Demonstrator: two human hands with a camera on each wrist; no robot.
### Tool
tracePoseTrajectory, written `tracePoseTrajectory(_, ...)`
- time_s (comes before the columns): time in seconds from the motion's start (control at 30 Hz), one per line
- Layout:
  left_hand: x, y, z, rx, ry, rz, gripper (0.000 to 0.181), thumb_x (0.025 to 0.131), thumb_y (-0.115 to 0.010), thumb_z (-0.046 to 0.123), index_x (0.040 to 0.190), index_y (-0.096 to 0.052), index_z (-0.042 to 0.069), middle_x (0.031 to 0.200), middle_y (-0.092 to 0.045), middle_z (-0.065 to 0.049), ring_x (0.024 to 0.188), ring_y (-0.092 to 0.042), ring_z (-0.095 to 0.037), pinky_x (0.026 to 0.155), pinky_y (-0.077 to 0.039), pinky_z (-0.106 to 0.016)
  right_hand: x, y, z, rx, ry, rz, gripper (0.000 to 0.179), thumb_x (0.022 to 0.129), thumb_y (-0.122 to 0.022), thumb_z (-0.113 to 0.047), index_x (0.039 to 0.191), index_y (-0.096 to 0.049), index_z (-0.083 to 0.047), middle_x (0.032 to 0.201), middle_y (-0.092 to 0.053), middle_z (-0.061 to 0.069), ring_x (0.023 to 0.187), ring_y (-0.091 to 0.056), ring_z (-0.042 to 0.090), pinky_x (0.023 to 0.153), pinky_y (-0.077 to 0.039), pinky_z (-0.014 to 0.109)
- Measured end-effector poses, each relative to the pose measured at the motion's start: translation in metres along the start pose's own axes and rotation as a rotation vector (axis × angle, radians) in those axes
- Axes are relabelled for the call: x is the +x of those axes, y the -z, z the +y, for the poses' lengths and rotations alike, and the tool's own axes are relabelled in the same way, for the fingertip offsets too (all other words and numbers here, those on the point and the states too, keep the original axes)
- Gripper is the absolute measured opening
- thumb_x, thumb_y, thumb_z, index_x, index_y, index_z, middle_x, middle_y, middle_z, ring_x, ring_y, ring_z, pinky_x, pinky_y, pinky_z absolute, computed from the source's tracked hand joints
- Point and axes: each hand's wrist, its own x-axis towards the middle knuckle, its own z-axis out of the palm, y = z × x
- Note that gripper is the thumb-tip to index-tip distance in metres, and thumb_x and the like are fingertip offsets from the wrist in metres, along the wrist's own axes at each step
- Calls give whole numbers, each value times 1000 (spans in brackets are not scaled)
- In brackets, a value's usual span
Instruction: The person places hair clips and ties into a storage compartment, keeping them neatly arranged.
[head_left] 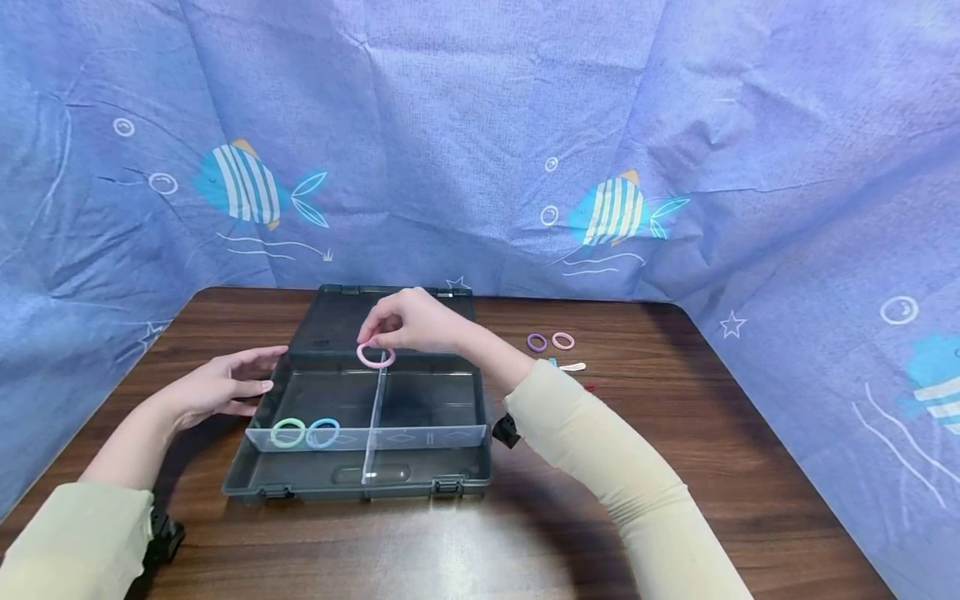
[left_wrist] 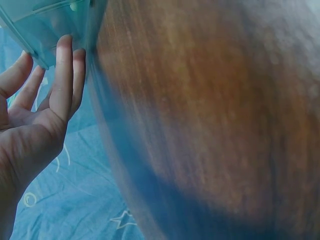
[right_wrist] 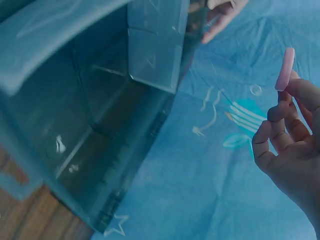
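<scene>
A dark see-through box (head_left: 405,493) is set on the brown table (head_left: 675,417), and its lid (head_left: 307,333) is laid back at 12 o'clock. The inside is split by a long clear wall (head_left: 435,437) and a short one (head_left: 377,392). A green ring (head_left: 287,445) and a blue ring (head_left: 324,422) are seen in the far left part, by the long wall. At 2 o'clock from the box, a purple ring (head_left: 536,351), another pink ring (head_left: 562,348) and a white band (head_left: 573,367) are seen. A small red thing (head_left: 590,387) is partly covered by the right sleeve (head_left: 600,458), which is stretched across from 4 o'clock.

A pink ring (right_wrist: 285,70) is pinched by the thumb and finger of the right hand (head_left: 412,321), held up above the box near the short wall. The box's side at 10 o'clock is met by the left hand (head_left: 217,387), with its fingers spread and nothing gripped.

The table's far edge is met by a blue fish cloth (head_left: 480,108) at 12 o'clock. Bare wood is seen at 4 and 6 o'clock.
</scene>
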Motion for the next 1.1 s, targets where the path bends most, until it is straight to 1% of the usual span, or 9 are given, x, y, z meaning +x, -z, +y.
tracePoseTrajectory(0.1, 0, 0, 0, -2, 3, 3, 75, 95, -57, 21, 152, -10, 8, 150, -13, -30, 119, -50, -30, 85, -53, -45, 6, -9, -2, -8, 19, -15, 10, 87, -68, -13, 95, -74, -14, 87, -69, -6, 67, -56, 2, 62, -46, 16)
tracePoseTrajectory(0.2, 0, -1, 0, -12, 5, 5, 76, 95, -58, 21, 152, -10, 8, 150, -14, -31, 114, -54, -24, 85, -53, -45, 11, -19, -3, -14, 35, -31, 9, 87, -69, -14, 95, -74, -14, 87, -68, -6, 67, -55, 1, 63, -45, 15)
tracePoseTrajectory(0.27, 0, -1, -1, -19, 4, 5, 76, 95, -58, 21, 152, -10, 8, 150, -15, -31, 111, -56, -20, 85, -53, -45, 13, -25, -3, -16, 35, -50, 10, 87, -68, -14, 95, -74, -14, 86, -68, -6, 67, -54, 2, 63, -45, 14)
tracePoseTrajectory(0.37, 1, -1, -1, -26, 4, 7, 76, 94, -58, 20, 152, -10, 8, 150, -17, -30, 109, -57, -18, 85, -53, -45, 16, -35, -3, -31, 34, -77, 10, 87, -68, -15, 96, -74, -15, 86, -68, -7, 68, -52, 2, 63, -44, 14)
tracePoseTrajectory(0.57, 1, -1, -1, -32, 5, 9, 76, 94, -58, 19, 152, -10, 7, 149, -17, -31, 108, -58, -19, 85, -53, -45, 22, -53, 2, -48, 24, -114, 9, 87, -69, -17, 95, -74, -15, 86, -68, -8, 70, -52, 2, 64, -43, 12)
tracePoseTrajectory(0.8, 1, -2, -1, -30, 3, 9, 75, 95, -57, 18, 152, -10, 7, 149, -17, -31, 109, -57, -21, 84, -53, -45, 24, -72, 7, -76, 5, -196, 9, 88, -68, -18, 94, -74, -17, 82, -67, -10, 67, -50, 1, 63, -42, 11)
tracePoseTrajectory(0.97, 1, -3, -2, -14, 1, 8, 74, 95, -57, 18, 152, -11, 7, 149, -16, -31, 113, -55, -24, 85, -53, -45, 25, -83, 11, -105, 21, -255, 8, 88, -69, -19, 94, -74, -17, 80, -67, -12, 65, -50, -1, 63, -40, 10)
tracePoseTrajectory(1.1, 0, -1, -2, -9, -8, 7, 74, 95, -58, 19, 152, -11, 7, 149, -16, -31, 115, -53, -27, 85, -52, -46, 27, -88, 13, -126, 28, -277, 9, 88, -68, -17, 94, -74, -17, 80, -67, -11, 66, -50, -2, 63, -40, 9)
